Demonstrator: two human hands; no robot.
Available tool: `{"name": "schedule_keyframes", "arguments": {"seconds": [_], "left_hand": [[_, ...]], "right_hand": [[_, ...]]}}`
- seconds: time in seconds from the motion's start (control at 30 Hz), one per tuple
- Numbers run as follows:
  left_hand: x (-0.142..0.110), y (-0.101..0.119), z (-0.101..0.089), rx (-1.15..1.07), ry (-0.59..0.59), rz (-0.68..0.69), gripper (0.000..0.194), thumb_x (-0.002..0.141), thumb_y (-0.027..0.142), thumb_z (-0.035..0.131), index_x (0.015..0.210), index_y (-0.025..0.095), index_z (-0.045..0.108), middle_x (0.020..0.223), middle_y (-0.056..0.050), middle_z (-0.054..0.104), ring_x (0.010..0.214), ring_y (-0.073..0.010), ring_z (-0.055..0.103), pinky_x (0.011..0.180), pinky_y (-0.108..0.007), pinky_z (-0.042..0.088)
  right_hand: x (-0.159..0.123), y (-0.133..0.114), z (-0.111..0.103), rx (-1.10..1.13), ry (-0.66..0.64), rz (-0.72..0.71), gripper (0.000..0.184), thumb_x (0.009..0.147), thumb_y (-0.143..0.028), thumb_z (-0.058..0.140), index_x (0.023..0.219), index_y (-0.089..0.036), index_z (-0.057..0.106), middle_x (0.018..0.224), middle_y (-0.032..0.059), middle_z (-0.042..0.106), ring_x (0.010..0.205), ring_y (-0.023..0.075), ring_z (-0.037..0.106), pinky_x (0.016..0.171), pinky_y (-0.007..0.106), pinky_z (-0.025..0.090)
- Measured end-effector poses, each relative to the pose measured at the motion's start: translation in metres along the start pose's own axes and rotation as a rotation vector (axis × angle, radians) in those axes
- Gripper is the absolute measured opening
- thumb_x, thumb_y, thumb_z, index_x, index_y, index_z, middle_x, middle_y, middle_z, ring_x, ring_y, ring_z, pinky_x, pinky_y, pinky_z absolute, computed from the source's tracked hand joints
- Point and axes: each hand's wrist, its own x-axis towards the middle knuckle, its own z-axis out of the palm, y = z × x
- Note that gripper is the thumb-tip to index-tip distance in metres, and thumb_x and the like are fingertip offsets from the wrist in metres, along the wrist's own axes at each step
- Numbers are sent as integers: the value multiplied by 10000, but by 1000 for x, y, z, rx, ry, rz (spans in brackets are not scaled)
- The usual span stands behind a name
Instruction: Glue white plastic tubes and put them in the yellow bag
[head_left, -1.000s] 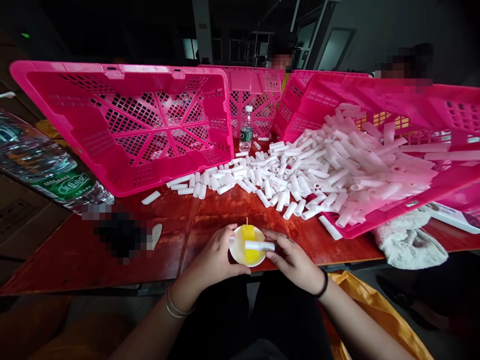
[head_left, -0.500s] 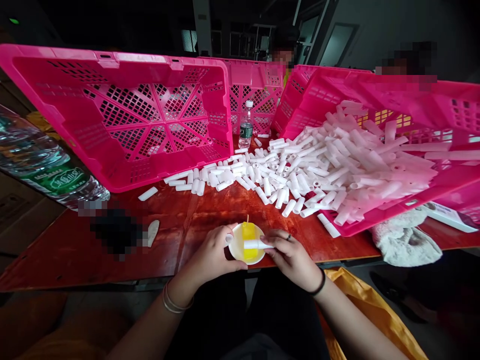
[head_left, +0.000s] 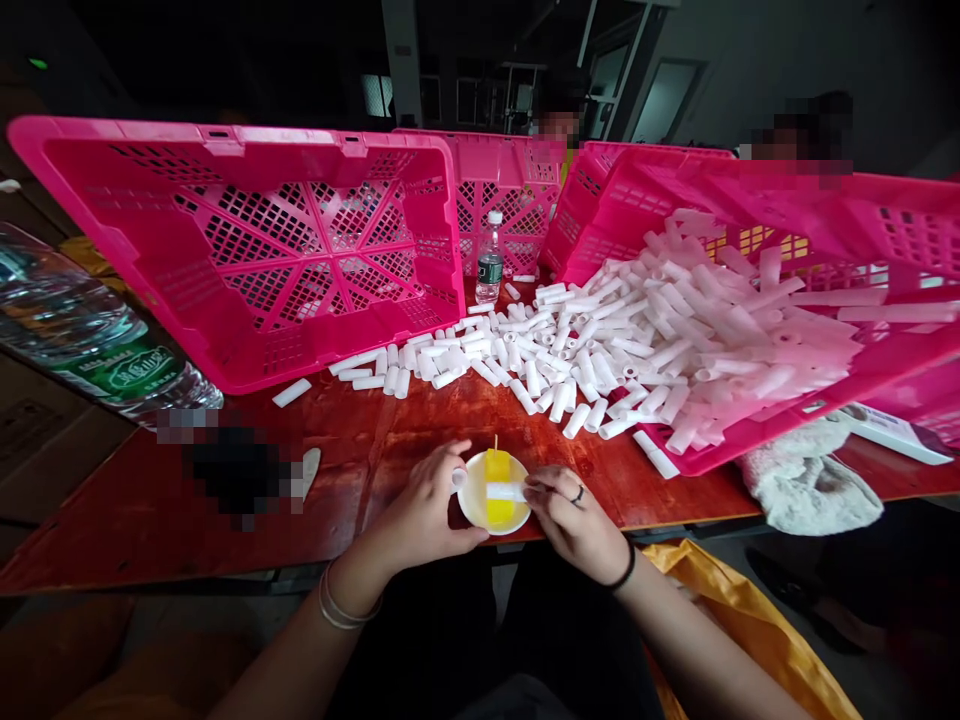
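At the table's front edge stands a small white bowl (head_left: 466,508) with a yellow block (head_left: 498,465), like a sponge, and a thin stick poking up from it. My right hand (head_left: 576,520) pinches a white plastic tube (head_left: 504,491) by its right end. That tube lies level across the yellow block; I cannot tell whether it touches. My left hand (head_left: 427,505) curls at the bowl's left side, its thumb by the near rim. A second white tube (head_left: 458,480) is held in its fingers, with the round open end towards the bowl.
A heap of white tubes (head_left: 592,350) spills from a tipped pink crate (head_left: 720,463) at right. Another pink crate (head_left: 225,385) lies on its side at left. A small water bottle (head_left: 490,270), a large bottle (head_left: 112,350) and a pale cloth (head_left: 810,485) stand or lie around. People sit beyond.
The right hand has shifted slightly, its fingers curling more around the tube's end. The left hand's index finger has lifted a little outward. The camera view has tilted slightly.
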Motion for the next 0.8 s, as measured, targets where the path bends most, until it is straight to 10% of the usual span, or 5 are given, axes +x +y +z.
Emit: {"name": "schedule_keyframes", "arguments": {"seconds": [0.13, 0.33, 0.5, 0.67, 0.8], "left_hand": [[-5, 12, -11, 89, -12, -9, 208, 936, 218, 404, 1139, 207, 448, 1172, -111, 583, 1076, -216, 589, 891, -358, 503], [-7, 35, -22, 380, 44, 207, 222, 926, 206, 462, 1139, 198, 528, 1034, -85, 649, 947, -244, 605, 842, -383, 498], [-7, 61, -13, 158, -42, 47, 198, 909, 294, 461, 1004, 180, 594, 877, -85, 631, 801, -232, 574, 720, -355, 464], [-17, 98, 5, -763, -620, -436, 398, 924, 463, 291, 841, 165, 543, 537, 72, 316, 398, -72, 213, 400, -205, 255], [-17, 81, -16, -400, -477, -180, 387, 858, 512, 507, 1082, 202, 565, 898, -52, 609, 752, -169, 578, 706, -293, 491]], "right_hand": [[9, -13, -2, 428, 98, 405, 110, 888, -267, 588, 984, -214, 582, 845, 43, 647, 751, 161, 638, 660, 288, 554], [31, -41, -22, 655, -33, 655, 265, 841, -412, 632, 947, -171, 606, 730, 14, 611, 618, 118, 568, 552, 231, 484], [42, -54, -28, 244, -65, 398, 246, 925, -318, 475, 729, -183, 539, 634, -13, 522, 559, 105, 472, 550, 238, 400], [47, -74, -26, -17, -88, 43, 384, 963, -270, 336, 603, -199, 449, 529, -19, 476, 502, 109, 452, 563, 257, 374], [10, -84, -68, -142, -217, 146, 363, 957, -287, 394, 634, -208, 541, 560, 0, 568, 523, 123, 540, 554, 239, 423]]}}
